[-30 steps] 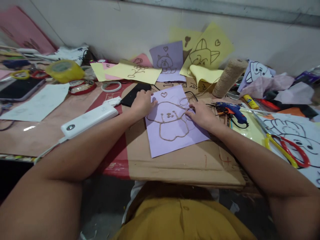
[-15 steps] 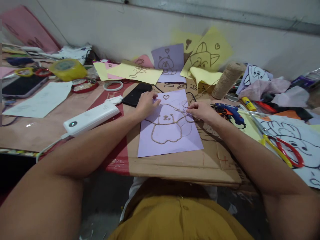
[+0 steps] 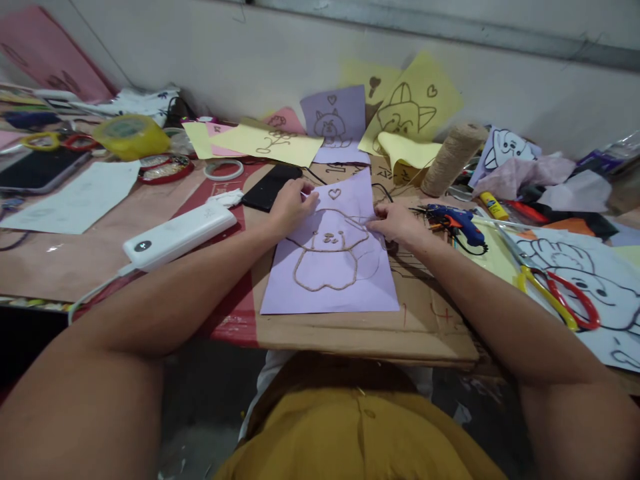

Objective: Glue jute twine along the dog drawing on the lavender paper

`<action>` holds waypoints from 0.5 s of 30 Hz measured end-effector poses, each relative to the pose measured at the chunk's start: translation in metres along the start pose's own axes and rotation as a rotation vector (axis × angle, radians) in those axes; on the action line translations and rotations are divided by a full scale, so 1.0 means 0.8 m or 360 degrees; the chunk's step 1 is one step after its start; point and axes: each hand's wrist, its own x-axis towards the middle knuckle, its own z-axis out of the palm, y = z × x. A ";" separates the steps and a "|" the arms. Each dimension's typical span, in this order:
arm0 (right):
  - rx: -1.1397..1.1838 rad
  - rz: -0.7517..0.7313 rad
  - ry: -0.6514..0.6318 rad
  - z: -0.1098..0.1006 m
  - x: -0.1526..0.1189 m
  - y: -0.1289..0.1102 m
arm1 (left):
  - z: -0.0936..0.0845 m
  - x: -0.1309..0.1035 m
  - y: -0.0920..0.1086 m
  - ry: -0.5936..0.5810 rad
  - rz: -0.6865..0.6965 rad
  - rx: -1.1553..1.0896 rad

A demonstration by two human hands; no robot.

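Note:
A sheet of purple paper carries an animal outline in brown twine, with a small heart above it. Faint pencil lines show on its right side. My left hand is at the sheet's upper left edge, its fingers curled over the edge. My right hand is closed at the upper right edge, thumb and fingertips pinching there. A thin twine strand runs across the paper toward it. The sheet's upper part looks slightly raised between both hands.
A twine spool stands behind my right hand. A blue glue gun and scissors lie to the right. A black phone and white power bank lie to the left. Finished drawings lean on the wall.
The purple sheet has turned slightly, its top shifting up and its lower edge left. My right hand has moved onto its right edge; the loose twine loop there is less visible.

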 end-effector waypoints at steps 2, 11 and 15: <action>0.0144 -0.0143 0.0085 0.003 0.002 0.006 | -0.003 0.004 -0.004 0.0074 0.0032 -0.0039; 0.0978 -0.0390 0.0273 0.007 0.023 0.044 | -0.026 0.021 -0.025 0.0232 -0.0017 -0.0883; 0.1019 -0.0484 0.0350 0.005 0.024 0.044 | -0.031 0.017 -0.015 -0.0280 -0.0148 -0.1481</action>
